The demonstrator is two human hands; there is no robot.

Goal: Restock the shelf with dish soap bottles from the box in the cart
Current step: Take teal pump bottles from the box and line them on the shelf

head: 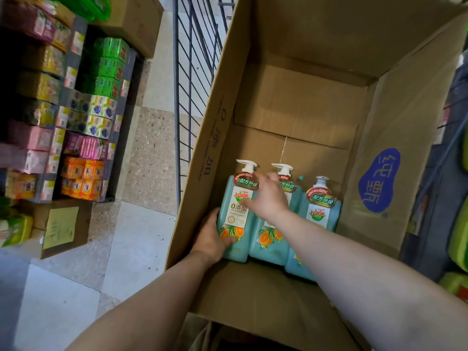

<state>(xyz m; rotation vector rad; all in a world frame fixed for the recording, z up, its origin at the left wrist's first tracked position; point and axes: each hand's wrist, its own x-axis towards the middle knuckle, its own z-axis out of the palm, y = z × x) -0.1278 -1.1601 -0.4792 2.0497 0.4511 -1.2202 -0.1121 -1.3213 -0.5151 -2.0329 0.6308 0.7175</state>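
While soap packs (86,171) fill shelves, box (379,173) walls enclose bottles (234,211).

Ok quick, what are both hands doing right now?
Left hand: grips the lower end of the leftmost bottle in the box.
Right hand: open, fingers spread over the middle bottle, holding nothing.

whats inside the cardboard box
Three teal dish soap bottles lie side by side in the cardboard box. The right hand and forearm cover much of the middle one.
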